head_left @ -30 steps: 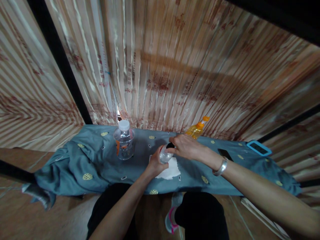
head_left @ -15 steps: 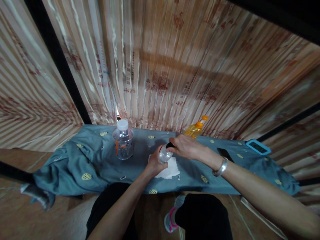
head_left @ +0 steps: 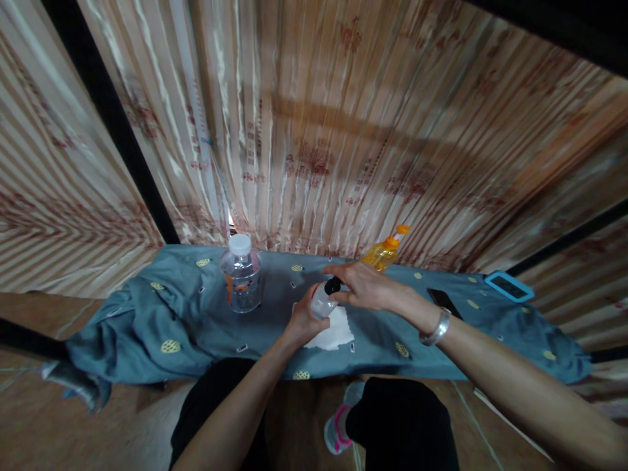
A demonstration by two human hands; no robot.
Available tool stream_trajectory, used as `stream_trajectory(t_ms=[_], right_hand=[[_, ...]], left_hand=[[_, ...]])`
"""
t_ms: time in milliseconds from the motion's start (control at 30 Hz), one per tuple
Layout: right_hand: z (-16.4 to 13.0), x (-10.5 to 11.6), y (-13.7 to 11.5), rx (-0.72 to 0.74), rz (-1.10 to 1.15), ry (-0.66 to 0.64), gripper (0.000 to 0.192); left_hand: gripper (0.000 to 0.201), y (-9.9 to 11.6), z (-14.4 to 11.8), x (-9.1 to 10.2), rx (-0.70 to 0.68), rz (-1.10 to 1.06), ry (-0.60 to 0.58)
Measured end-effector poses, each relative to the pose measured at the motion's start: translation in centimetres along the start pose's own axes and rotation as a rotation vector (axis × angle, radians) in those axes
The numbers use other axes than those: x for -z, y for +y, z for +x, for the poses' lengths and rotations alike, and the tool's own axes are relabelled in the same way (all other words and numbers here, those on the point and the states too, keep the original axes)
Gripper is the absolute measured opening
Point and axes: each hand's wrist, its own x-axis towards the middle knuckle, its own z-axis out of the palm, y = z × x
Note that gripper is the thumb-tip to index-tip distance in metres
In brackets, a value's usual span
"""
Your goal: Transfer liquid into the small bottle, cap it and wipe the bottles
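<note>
Small bottle point(head_left: 322, 304) gripped in left hand point(head_left: 303, 318); right hand point(head_left: 366, 288) on black cap point(head_left: 333, 286).

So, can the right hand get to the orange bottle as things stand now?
Probably yes. The orange bottle stands just behind the right hand, with nothing between them. But that hand now grips the black cap of the small bottle and would have to let go first.

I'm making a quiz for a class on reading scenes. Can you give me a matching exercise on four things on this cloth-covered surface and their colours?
Things:
1. cap of the water bottle
2. pump bottle
3. cap of the small bottle held by both hands
4. case of the phone at far right

Colours:
A. black
B. blue
C. white
D. orange

Pairs: 1-C, 2-D, 3-A, 4-B
</note>
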Motion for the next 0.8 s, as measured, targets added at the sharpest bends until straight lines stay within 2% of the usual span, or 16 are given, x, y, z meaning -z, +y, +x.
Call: stream_trajectory(t_ms=[100, 200, 267, 400, 500, 600, 667, 700, 767, 800], right_hand=[[0.0, 0.0, -0.1, -0.035, -0.056, -0.034, 0.026], [0.2, -0.3, -0.7, -0.122, -0.15, -0.02, 0.045], [0.4, -0.5, -1.3, -0.154, -0.167, 0.001, 0.049], [0.4, -0.8, -1.8, -0.206, -0.135, 0.062, 0.051], [0.0, -1.6, -1.1, -0.231, 0.001, 0.13, 0.05], [-0.5, -4.3, 0.6, -0.261, 0.353, 0.255, 0.054], [-0.7, -7.5, 1.7, -0.397, 0.616, 0.34, 0.055], [-0.7, -9.4, 2.0, -0.456, 0.639, 0.345, 0.054], [-0.5, -13.2, 2.3, -0.543, 0.628, 0.351, 0.037], [-0.3, -14.9, 2.1, -0.569, 0.624, 0.347, 0.037]], left_hand=[[0.074, 0.1, -0.1, 0.1, -0.002, 0.007, -0.011], [0.075, 0.0, 0.0, 0.1, 0.006, 0.01, -0.003], [0.075, -0.2, 0.0, 0.0, 0.01, 0.009, 0.005], [0.076, -0.6, 0.1, -0.1, 0.025, 0.02, 0.017], [0.076, -0.6, 0.0, -0.2, -0.005, 0.03, 0.073], [0.072, -0.6, -0.3, -0.1, -0.037, 0.039, 0.108], [0.068, -0.6, -0.4, 0.0, -0.031, 0.054, 0.109], [0.068, -0.6, -0.5, 0.0, -0.025, 0.062, 0.111], [0.069, -0.6, -0.5, 0.0, -0.019, 0.075, 0.114], [0.069, -0.7, -0.5, -0.1, -0.018, 0.079, 0.118]])
